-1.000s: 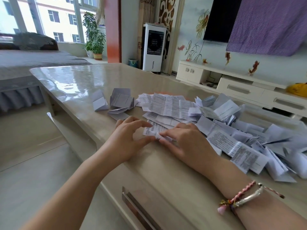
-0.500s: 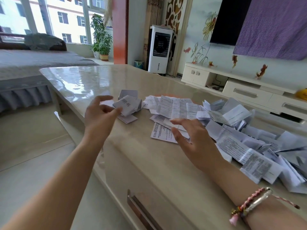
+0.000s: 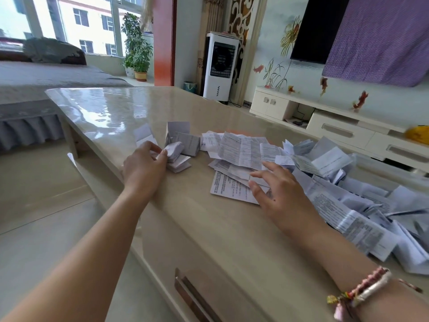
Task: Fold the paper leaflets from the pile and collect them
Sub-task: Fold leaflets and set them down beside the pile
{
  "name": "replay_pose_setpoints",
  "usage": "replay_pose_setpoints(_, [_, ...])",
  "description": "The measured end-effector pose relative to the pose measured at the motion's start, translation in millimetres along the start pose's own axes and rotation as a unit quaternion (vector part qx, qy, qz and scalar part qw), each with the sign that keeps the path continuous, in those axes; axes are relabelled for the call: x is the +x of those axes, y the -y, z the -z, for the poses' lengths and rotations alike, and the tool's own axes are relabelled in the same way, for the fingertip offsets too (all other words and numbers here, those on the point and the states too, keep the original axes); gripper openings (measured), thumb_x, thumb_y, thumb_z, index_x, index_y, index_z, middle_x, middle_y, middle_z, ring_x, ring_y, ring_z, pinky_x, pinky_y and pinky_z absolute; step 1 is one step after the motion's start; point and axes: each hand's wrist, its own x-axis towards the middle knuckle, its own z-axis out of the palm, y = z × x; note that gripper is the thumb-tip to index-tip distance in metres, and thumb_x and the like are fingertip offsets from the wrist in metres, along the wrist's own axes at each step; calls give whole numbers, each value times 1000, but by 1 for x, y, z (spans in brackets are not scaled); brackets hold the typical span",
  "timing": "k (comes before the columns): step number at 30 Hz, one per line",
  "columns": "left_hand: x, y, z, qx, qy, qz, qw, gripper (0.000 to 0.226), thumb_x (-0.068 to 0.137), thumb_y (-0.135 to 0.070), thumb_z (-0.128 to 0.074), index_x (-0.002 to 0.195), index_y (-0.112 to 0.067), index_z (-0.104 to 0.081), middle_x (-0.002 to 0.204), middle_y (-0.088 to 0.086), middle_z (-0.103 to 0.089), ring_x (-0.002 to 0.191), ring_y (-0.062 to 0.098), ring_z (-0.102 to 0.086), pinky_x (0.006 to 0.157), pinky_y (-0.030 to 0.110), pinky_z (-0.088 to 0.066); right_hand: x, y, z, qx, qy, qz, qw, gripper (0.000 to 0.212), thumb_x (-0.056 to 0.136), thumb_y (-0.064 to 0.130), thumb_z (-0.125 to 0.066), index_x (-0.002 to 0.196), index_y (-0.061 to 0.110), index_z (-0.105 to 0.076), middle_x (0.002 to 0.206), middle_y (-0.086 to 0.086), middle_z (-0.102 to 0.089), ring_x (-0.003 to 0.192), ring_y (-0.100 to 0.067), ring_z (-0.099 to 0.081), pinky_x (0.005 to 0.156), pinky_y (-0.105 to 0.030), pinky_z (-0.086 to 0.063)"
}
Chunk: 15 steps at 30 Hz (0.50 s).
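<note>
My left hand (image 3: 144, 168) and forearm were bare, with no sleeve, ring or watch showing anywhere along the arm. My right hand (image 3: 276, 194) was bare as well, its fingers without rings. On my right wrist I wore two bands side by side: a braided cord bracelet (image 3: 369, 281) in pink and red threads, with small coloured beads and a pale pink tassel hanging at the near end, and a smooth silver bangle (image 3: 373, 288) lying just beside it. A thin loose strand of the cord trailed off toward the forearm.
</note>
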Motion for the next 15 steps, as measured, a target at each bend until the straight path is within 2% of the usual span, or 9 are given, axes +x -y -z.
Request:
replay_pose_setpoints(4, [-3, 1, 2, -24, -29, -11, 999, 27, 96, -37, -48, 107, -18, -64, 111, 16, -57, 107, 39, -52, 97, 46, -42, -3, 4, 7, 0, 23, -20, 1000, 44, 97, 45, -42, 132, 21, -55, 154, 0, -31, 144, -13, -18, 113, -30, -18])
replay_pose_setpoints(8, [-10, -4, 5, -1, -39, -28, 999, 36, 99, -41, -42, 122, -21, -60, 125, 14, -43, 119, 37, -35, 105, 44, -34, 1, 13, 8, -10, 35, -27, 999, 44, 98, 45, -42, 133, 22, -53, 155, -1, -29, 144, -16, -18, 116, -35, -22])
replay_pose_setpoints(15, [-11, 1, 16, 1, -33, -34, 999, 43, 97, -44, -43, 132, -20, -51, 131, 13, -39, 123, 36, -30, 103, 47, -34, 15, 15, -6, -50, 74, -20, 996, 50, 99, 47, -35, 142, 23, -45, 158, -4, -22, 146, -18, -12, 116, -34, -12])
